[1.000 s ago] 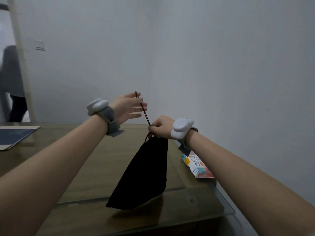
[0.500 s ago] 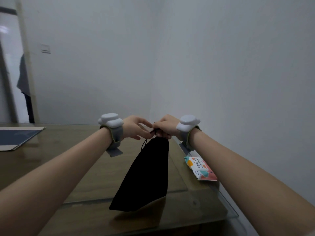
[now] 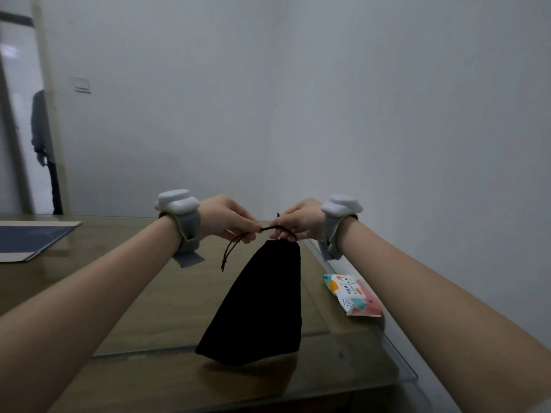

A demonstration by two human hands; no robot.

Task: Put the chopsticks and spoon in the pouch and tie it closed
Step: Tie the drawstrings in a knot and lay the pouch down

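A black cloth pouch (image 3: 259, 305) hangs above the table, its neck gathered tight at the top. My left hand (image 3: 228, 217) pinches the dark drawstring (image 3: 231, 248) just left of the neck, and a loose end of the cord dangles below it. My right hand (image 3: 298, 222) grips the cord at the pouch's neck. The two hands are almost touching. Chopsticks and spoon are not visible; the pouch hides whatever is inside it.
A colourful wipes packet (image 3: 353, 293) lies on the glass-topped wooden table (image 3: 125, 293) near its right edge. A blue and white board (image 3: 29, 238) rests at the far left. White walls stand close behind and to the right. A person stands in the doorway (image 3: 44, 150) at left.
My left hand came down from holding the cord raised high and now pinches it beside the pouch's neck. The right hand stayed at the neck, and the hands drew slightly apart.
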